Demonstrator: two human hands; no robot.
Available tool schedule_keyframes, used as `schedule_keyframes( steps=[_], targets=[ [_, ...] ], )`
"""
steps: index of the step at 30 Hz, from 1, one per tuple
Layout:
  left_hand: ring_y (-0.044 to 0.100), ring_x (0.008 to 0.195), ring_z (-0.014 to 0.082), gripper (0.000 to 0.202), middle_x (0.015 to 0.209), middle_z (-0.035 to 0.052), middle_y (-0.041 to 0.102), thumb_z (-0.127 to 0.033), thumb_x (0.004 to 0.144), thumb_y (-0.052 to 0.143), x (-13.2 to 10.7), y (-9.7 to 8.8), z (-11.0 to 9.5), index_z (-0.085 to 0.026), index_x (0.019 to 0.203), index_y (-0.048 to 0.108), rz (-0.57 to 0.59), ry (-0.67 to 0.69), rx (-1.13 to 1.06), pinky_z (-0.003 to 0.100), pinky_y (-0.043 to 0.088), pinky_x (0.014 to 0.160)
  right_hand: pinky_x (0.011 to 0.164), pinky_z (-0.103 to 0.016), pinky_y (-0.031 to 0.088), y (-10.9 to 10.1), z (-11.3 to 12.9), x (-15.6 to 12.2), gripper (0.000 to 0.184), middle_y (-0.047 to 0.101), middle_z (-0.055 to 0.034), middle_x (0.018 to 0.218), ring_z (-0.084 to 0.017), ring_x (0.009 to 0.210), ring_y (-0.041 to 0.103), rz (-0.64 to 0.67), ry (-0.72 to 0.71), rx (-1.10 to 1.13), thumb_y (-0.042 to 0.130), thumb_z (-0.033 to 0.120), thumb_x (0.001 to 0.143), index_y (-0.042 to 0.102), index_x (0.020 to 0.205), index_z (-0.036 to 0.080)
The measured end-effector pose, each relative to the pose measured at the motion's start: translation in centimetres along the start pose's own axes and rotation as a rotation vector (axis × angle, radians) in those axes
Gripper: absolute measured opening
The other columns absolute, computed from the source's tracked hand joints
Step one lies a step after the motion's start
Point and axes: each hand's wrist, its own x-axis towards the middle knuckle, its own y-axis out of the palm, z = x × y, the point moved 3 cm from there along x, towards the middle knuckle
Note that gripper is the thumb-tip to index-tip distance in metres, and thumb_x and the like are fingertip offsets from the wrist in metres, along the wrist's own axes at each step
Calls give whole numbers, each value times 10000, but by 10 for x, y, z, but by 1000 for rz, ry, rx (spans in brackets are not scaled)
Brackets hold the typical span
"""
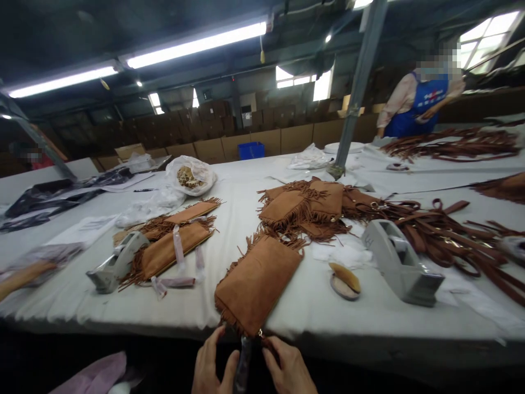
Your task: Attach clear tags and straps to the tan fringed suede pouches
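Evidently, our right hand had its thumb and fingers closed on a narrow dark brown leather strip, just beside a small gold-coloured metal fitting. Our left hand was curled at the near left corner of the pouch; we could not tell whether it gripped anything. That tan suede-like pouch with fringed edges lay flat at the near edge of the white cloth-covered table, and a dark, shiny strip hung between our hands.

We judged this pouch unfinished at its near end. Left of it, beside a grey tape dispenser, lay tan fringed pouches with translucent wrapped strips on and near them; those seemed further along. Farther off, a heap of similar fringed pouches showed no such strips, so we took them as left to do, along with the tangled brown leather straps at right.

Our fingers hid the brown strip's ends, and the frame cut off our wrists and the shiny strip's lower end. The heaps overlapped too much for us to count.
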Motion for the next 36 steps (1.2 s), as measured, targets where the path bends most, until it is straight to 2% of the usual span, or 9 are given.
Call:
schedule_keyframes(
  steps=[4, 8, 11, 14, 17, 23, 28, 33, 36],
  targets=[
    [540, 1164, 272, 378, 1220, 77, 651, -225, 858, 513, 10, 27, -37, -230, 1235, 546, 100, 693, 295, 457, 333, 1028, 716, -259, 459, -23, 2, -11, 276, 716, -53, 866, -192, 794, 668, 13, -50, -23, 395, 284, 919, 658, 917, 200],
    [599, 1036, 217, 290, 966, 4, 726, -131, 875, 460, 20, 56, -58, -253, 1088, 613, 238, 908, 290, 453, 220, 1082, 688, -270, 458, -43, 11, -15, 274, 716, -52, 823, -195, 760, 665, -29, -79, -154, 420, 264, 900, 683, 859, 200],
    [637, 875, 174, 229, 774, -37, 695, -135, 887, 460, 30, 66, -55, -260, 980, 629, 289, 928, 253, 430, 260, 1052, 702, -276, 472, -71, 5, -13, 280, 708, -51, 820, -192, 760, 660, -141, -74, -209, 430, 312, 906, 687, 912, 203],
    [649, 808, 156, 224, 789, -24, 698, -145, 880, 483, 38, 67, -46, -239, 1032, 619, 289, 946, 195, 379, 372, 976, 755, -308, 482, -120, -16, -6, 353, 693, -83, 890, -217, 833, 653, -402, -13, -345, 375, 358, 926, 672, 1021, 194],
    [665, 798, 172, 201, 833, 23, 716, -216, 900, 480, 44, 67, -40, -207, 1027, 636, 196, 803, 104, 352, 473, 883, 728, -346, 478, -166, -41, 6, 381, 662, -107, 912, -255, 835, 637, -555, 111, -600, 363, 349, 913, 667, 1092, 205],
    [682, 813, 219, 329, 816, 75, 732, -427, 905, 470, 51, 73, -38, -200, 903, 708, 131, 448, -22, 330, 563, 767, 660, -308, 441, -186, -75, 23, 286, 615, -60, 818, -215, 727, 584, -459, 154, -725, 468, 289, 850, 716, 993, 284],
    [705, 796, 220, 353, 788, 75, 750, -477, 874, 505, 54, 77, -25, -215, 858, 741, 172, 427, -31, 307, 588, 763, 766, -324, 457, -219, -84, 32, 295, 637, -61, 865, -219, 801, 595, -520, 65, -554, 453, 384, 886, 692, 979, 237],
    [710, 861, 226, 340, 841, 71, 765, -469, 873, 515, 55, 79, -12, -225, 875, 751, 210, 379, 14, 299, 587, 803, 834, -339, 406, -277, -93, 69, 368, 643, -140, 1053, -252, 940, 572, -545, 81, -792, 455, 109, 834, 632, 1151, 164],
    [717, 871, 231, 321, 855, 65, 772, -456, 872, 524, 56, 81, -7, -233, 887, 754, 215, 403, 42, 300, 589, 806, 798, -343, 389, -288, -101, 89, 350, 649, -156, 1061, -267, 943, 561, -510, 96, -785, 489, 11, 729, 692, 975, 155]
  ],
)
